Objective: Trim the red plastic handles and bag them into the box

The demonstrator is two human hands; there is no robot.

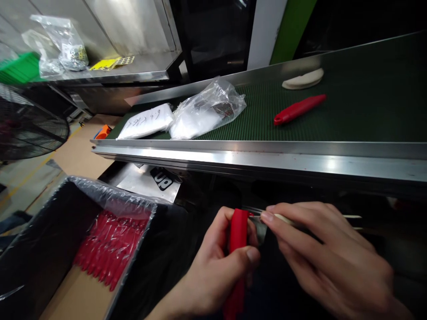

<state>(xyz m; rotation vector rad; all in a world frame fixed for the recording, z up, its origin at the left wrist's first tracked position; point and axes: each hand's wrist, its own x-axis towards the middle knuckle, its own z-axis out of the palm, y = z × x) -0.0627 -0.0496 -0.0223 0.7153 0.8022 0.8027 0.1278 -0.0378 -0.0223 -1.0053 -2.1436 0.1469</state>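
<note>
Head view: one red piece (239, 231), plain, straight-sided, square-topped, gripped in our left hand (216, 271) on our side of the conveyor (267, 156); long axis near-upright in frame, square end toward it. Our right hand (330, 244) pinches a slim tool (284, 218) (pale, metal-tipped) beside that end.

Red piece (238, 229) partly behind left hand (215, 273)

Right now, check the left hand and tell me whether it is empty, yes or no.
No, the left hand holds a red piece between its thumb and fingers.
</note>
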